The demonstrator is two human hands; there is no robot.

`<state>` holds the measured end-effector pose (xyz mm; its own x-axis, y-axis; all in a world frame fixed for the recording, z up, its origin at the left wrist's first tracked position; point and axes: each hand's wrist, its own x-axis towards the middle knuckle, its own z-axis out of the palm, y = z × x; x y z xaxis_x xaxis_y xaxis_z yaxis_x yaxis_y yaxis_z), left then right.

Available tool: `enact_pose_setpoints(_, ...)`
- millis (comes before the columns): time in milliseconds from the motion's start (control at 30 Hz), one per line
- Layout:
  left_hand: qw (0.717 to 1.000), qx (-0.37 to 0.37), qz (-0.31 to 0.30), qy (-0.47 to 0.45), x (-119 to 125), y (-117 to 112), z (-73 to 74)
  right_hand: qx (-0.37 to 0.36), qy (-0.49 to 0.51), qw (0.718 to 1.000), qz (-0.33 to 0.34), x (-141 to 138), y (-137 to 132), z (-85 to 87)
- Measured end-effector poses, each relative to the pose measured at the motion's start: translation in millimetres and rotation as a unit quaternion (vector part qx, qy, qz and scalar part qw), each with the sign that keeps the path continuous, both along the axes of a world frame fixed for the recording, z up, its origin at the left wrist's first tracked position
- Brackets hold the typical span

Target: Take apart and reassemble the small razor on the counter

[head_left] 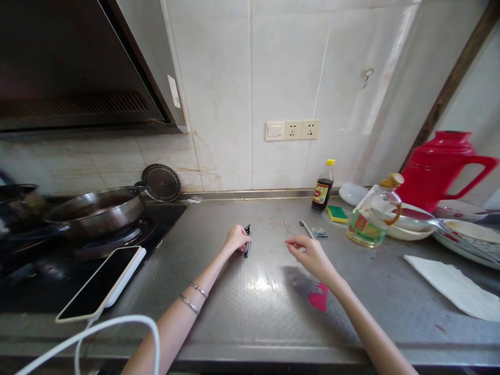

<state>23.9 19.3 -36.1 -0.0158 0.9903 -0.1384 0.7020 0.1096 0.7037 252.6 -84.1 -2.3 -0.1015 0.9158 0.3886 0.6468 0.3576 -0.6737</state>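
Observation:
My left hand [237,239] is closed around a slim black stick-like thing [247,245], upright or tilted over the steel counter; its exact kind I cannot make out. To the right, my right hand [308,254] hovers above the counter with its fingers bent and a little apart, nothing visible between them. Just beyond it is a thin silver rod with a dark tip [306,228], its near end hidden by the hand. Beside that rod lies a small teal packet-like thing [321,234]. A pink heart-shaped patch [319,298] shows on the counter below my right wrist.
Left, a steel pan [97,208] sits on the stove, with a phone [101,284] and white cable [117,319] nearer. Right stand a soy sauce bottle [322,187], sponge [337,214], oil jug [369,224], red thermos [437,166], dishes [464,239] and paper [453,286].

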Motion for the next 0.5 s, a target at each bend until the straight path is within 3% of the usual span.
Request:
enact_pose_setpoints(300, 1.000, 0.024, -0.013, 0.003, -2.4, -3.5, 0.9, 0.019, -0.014, 1.000, -0.009, 4.5, 2.8, 1.6)
enact_pose_setpoints(400, 0.999, 0.031, -0.014, 0.013, -1.9, -8.5, 8.5, 0.007, -0.031, 0.999, -0.040, 17.4, 10.6, 3.1)
enact_pose_setpoints(500, 0.993, 0.106, -0.039, 0.046, -0.4, -17.8, 16.9, -0.010, -0.088, 0.991, -0.103, 38.5, 22.2, 3.7)
